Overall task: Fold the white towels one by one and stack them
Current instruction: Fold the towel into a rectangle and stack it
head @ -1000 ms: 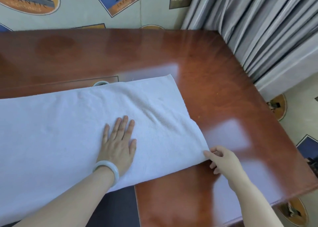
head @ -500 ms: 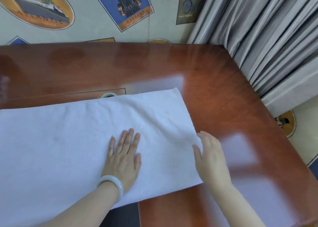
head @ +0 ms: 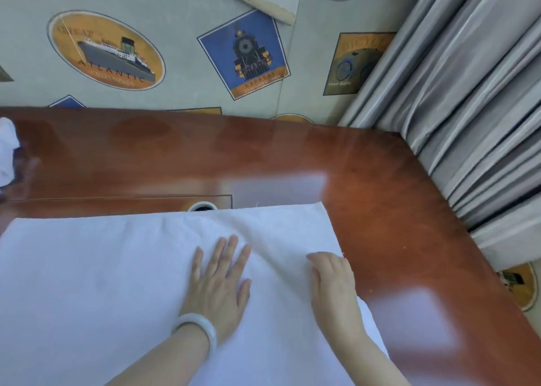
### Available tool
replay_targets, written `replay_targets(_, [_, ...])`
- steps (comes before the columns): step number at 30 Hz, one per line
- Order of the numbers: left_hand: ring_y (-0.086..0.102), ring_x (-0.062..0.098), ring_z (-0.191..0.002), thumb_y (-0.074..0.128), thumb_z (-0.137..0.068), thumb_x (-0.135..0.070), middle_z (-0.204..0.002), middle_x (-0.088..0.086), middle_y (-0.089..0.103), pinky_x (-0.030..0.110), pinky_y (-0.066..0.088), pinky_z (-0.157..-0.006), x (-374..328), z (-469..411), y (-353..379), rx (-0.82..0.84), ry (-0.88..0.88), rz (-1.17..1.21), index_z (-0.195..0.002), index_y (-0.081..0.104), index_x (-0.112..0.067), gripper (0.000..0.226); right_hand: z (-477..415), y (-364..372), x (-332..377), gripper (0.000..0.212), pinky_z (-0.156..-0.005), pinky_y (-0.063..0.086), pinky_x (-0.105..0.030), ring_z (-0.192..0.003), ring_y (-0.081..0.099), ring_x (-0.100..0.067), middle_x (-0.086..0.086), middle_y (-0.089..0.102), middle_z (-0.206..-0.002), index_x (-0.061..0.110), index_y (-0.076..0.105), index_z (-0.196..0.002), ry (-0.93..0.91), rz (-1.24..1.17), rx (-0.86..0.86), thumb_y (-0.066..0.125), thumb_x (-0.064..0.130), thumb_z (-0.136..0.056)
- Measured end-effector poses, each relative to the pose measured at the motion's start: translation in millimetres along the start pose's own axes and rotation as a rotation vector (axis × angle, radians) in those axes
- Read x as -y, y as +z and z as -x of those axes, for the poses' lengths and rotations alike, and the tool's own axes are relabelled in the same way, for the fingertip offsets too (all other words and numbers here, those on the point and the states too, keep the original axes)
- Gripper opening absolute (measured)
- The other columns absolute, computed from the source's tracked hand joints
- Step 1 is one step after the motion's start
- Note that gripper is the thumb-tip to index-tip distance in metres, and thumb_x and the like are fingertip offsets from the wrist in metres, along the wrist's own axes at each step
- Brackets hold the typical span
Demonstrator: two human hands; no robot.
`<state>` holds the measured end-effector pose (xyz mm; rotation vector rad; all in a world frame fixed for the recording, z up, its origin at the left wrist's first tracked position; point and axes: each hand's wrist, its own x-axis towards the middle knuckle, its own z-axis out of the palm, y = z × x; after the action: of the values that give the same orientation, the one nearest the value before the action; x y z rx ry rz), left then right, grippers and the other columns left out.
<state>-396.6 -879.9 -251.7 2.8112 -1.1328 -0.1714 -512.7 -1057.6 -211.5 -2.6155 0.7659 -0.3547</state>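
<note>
White towel (head: 117,283), L hand (head: 218,286) splayed atop, R hand (head: 332,283) at rt edge, grip unclear

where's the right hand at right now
In the head view the right hand rests at the white towel's right edge, just right of the left hand pressed flat on it.

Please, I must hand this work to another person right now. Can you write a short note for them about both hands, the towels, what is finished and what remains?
Left hand: open, pressing flat on the white towel.
Right hand: on the towel's right edge; whether it grips the edge is unclear.
Towel: spread flat along the near side of the table. More white cloth lies at the table's far left.
Done: towel laid out; no folded stack in view.
Left: fold it, start the stack, then repeat.
</note>
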Motion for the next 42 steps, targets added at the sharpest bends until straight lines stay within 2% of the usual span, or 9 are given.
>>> replay_targets(3, [0.036, 0.024, -0.143, 0.033, -0.090, -0.041, -0.155, 0.004, 0.038, 0.056, 0.022, -0.111, 0.9, -0.6, 1.1, -0.019, 0.003, 0.004, -0.145, 0.048, -0.020, 0.061, -47.8, -10.9, 2.0, 0.030, -0.081, 0.044, -0.028, -0.106, 0.055, -0.017, 0.003, 0.055, -0.114, 0.019, 0.056, -0.118, 0.297, -0.156, 0.386, 0.062, 0.036, -0.094])
replay_targets(5, [0.034, 0.023, -0.144, 0.033, -0.090, -0.041, -0.156, 0.004, 0.037, 0.055, 0.022, -0.112, 1.4, -1.7, 4.1, -0.021, 0.000, 0.000, -0.146, 0.046, -0.017, 0.062, -57.6, -10.7, 6.2, 0.025, -0.063, 0.039, -0.025, -0.088, 0.055, -0.014, 0.007, 0.053, -0.102, 0.023, 0.055, -0.107, 0.225, -0.078, 0.461, 0.066, 0.036, -0.088])
replay_targets(9, [0.031, 0.022, -0.145, 0.033, -0.091, -0.041, -0.157, 0.004, 0.034, 0.055, 0.021, -0.113, 3.0, -3.2, 8.7, -0.045, -0.013, 0.001, -0.147, 0.044, -0.010, 0.065, -32.8, -1.9, 13.2, 0.005, -0.062, 0.038, -0.019, -0.075, 0.052, -0.006, 0.012, 0.051, -0.089, 0.029, 0.057, -0.092, 0.033, -0.123, 0.342, 0.061, 0.032, -0.091])
replay_targets(13, [0.031, 0.022, -0.145, 0.033, -0.090, -0.041, -0.157, 0.004, 0.034, 0.055, 0.021, -0.112, 1.7, -2.9, 7.9, -0.056, -0.008, 0.000, -0.147, 0.043, -0.010, 0.065, -27.0, 3.9, -1.6, 0.011, -0.061, 0.045, -0.011, -0.067, 0.060, -0.007, 0.004, 0.054, -0.104, 0.024, 0.059, -0.097, 0.322, -0.345, 0.191, 0.058, 0.014, -0.096])
replay_targets(16, [0.031, 0.022, -0.145, 0.034, -0.090, -0.040, -0.156, 0.003, 0.035, 0.055, 0.021, -0.112, 1.6, -3.2, 7.1, -0.063, -0.009, 0.007, -0.147, 0.043, -0.010, 0.065, -34.7, 5.6, -6.4, 0.025, -0.066, 0.046, -0.029, -0.076, 0.056, -0.018, 0.001, 0.047, -0.112, 0.017, 0.051, -0.115, 0.445, -0.240, 0.287, 0.064, 0.019, -0.093])
replay_targets(25, [0.036, 0.021, -0.143, 0.037, -0.088, -0.041, -0.152, 0.005, 0.043, 0.056, 0.023, -0.112, 3.4, -4.1, 10.8, -0.090, 0.008, -0.006, -0.142, 0.050, -0.010, 0.065, -51.1, 11.3, -13.9, 0.016, -0.053, 0.031, -0.017, -0.072, 0.051, -0.011, 0.005, 0.057, -0.085, 0.017, 0.056, -0.084, 0.409, -0.291, 0.343, 0.071, 0.018, -0.080])
replay_targets(31, [0.042, 0.021, -0.139, 0.038, -0.086, -0.042, -0.145, 0.007, 0.052, 0.056, 0.024, -0.110, 4.3, -4.9, 14.6, -0.112, 0.015, -0.026, -0.131, 0.062, -0.009, 0.061, -93.8, -2.9, -25.8, 0.027, -0.054, 0.041, -0.023, -0.067, 0.053, -0.015, -0.003, 0.061, -0.085, 0.014, 0.064, -0.094, 0.457, -0.386, 0.565, 0.078, 0.002, -0.075])
replay_targets(36, [0.034, 0.021, -0.144, 0.037, -0.088, -0.041, -0.156, 0.003, 0.036, 0.055, 0.024, -0.110, 4.1, -3.8, 12.5, -0.099, 0.008, -0.017, -0.146, 0.046, -0.011, 0.066, -156.9, -14.2, -46.9, 0.028, -0.063, 0.044, -0.025, -0.076, 0.059, -0.020, 0.000, 0.062, -0.081, 0.012, 0.066, -0.095, 0.403, -0.379, 0.132, 0.074, -0.004, -0.074])
replay_targets(42, [0.034, 0.021, -0.144, 0.038, -0.088, -0.041, -0.157, 0.003, 0.035, 0.055, 0.024, -0.110, 3.8, -3.6, 10.8, -0.093, 0.001, -0.011, -0.146, 0.045, -0.011, 0.066, -162.1, 3.8, -67.5, 0.030, -0.064, 0.051, -0.025, -0.071, 0.062, -0.014, -0.003, 0.070, -0.086, 0.013, 0.064, -0.104, 0.435, -0.526, 0.218, 0.076, 0.002, -0.079])
